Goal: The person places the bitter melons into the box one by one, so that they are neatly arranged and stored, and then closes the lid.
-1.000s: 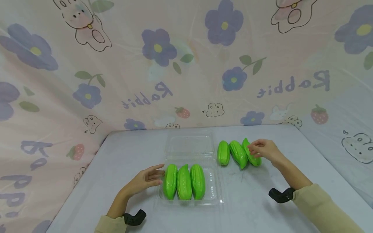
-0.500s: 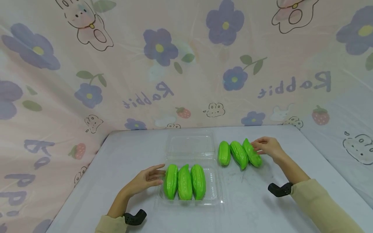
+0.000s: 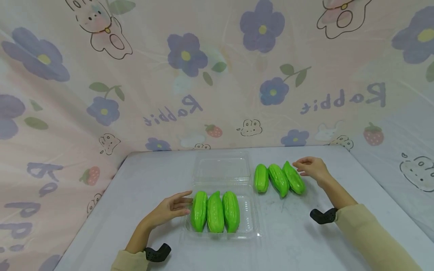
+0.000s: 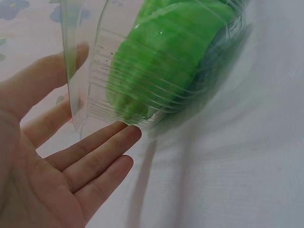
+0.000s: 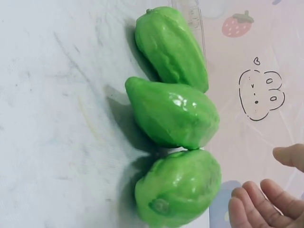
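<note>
Three glossy, ridged green gourds (image 3: 215,212) lie side by side in the base of a clear plastic clamshell box (image 3: 249,214), whose lid is folded back. My left hand (image 3: 169,207) is at the box's left side, fingers extended. In the left wrist view, its fingertips lie right at the clear wall and rim, beside a gourd (image 4: 156,57) seen through the plastic. Three more gourds stand in a row on the table, right of the lid. My right hand (image 3: 312,168) hovers beside the rightmost gourd (image 3: 294,178), fingers loosely bent, holding nothing; the right wrist view shows a gap between them.
A white-covered table (image 3: 288,237) bears everything. The open lid (image 3: 222,167) lies behind the box base. Printed fabric (image 3: 220,94) hangs along the back and sides. Black wrist devices (image 3: 323,216) sit at both sleeve cuffs.
My right hand has drawn back slightly to the right and away, off the rightmost gourd it overlapped earlier. My left hand and the gourds have stayed in place.
</note>
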### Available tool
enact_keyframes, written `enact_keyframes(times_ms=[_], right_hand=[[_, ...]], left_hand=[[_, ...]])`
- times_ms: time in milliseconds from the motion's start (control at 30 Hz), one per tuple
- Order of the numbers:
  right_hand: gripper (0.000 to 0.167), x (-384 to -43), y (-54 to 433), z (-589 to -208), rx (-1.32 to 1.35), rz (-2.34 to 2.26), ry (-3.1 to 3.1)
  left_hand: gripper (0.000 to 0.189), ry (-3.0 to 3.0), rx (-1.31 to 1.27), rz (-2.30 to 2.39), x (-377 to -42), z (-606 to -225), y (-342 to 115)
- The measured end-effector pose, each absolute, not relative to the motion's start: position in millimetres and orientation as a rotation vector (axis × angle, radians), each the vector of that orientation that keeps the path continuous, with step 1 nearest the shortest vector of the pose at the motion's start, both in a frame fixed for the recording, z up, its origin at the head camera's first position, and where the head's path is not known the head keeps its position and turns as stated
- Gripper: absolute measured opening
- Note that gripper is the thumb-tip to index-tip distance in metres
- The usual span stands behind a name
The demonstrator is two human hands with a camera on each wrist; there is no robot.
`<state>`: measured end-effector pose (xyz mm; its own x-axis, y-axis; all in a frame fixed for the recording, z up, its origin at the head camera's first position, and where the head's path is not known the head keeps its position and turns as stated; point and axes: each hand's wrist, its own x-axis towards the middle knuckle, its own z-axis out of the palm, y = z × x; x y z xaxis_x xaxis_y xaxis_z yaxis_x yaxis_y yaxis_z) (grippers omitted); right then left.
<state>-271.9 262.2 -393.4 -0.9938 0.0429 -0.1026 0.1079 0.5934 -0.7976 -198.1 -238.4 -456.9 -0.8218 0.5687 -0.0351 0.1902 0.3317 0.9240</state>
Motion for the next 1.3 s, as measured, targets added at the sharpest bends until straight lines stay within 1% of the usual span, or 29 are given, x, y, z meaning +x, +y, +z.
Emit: enact_keyframes(times_ms=[400,700,1033,1300], right_hand=[[0.056,-280,269,-403,0.258,-1.367,2.729],[0.066,-285,270,-417,0.327,-1.385,2.636],[0.068,-291,274,-428,0.361,-1.319,2.564],[0.075,-294,277,-436,0.381,-1.292,2.534]], left_hand=[[0.069,2.242,0.67,1.494,-199,-456,-238],[0.069,2.248,0.664,1.486,-199,-456,-239],[0.068,2.25,0.65,1.482,-198,-457,-238],[0.068,2.234,0.648,1.494,-199,-457,-239]])
